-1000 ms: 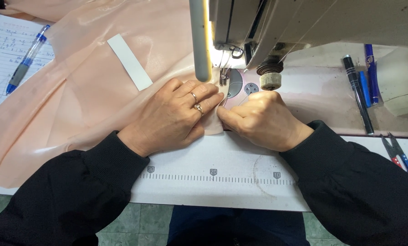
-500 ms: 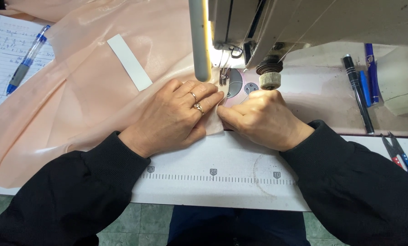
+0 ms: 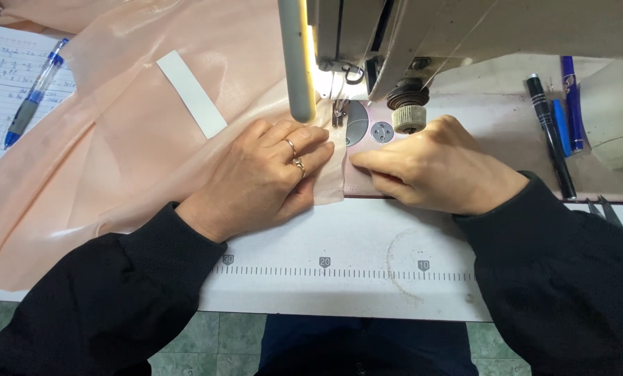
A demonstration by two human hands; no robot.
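Observation:
A sheer peach fabric is spread over the left of the white sewing table. My left hand, with two rings, lies flat on the fabric's right edge just left of the needle. My right hand is curled, its fingertips pinching the fabric edge in front of the presser foot on the metal needle plate. A white strip lies on the fabric, further back. The sewing machine head hangs over both hands.
A blue pen rests on a lined paper sheet at far left. A black pen and blue pens lie at right, with scissor tips by my right sleeve. A printed ruler runs along the table front.
Both hands stay at the needle; my right hand's fingers have shifted slightly along the fabric edge. The fabric has barely moved.

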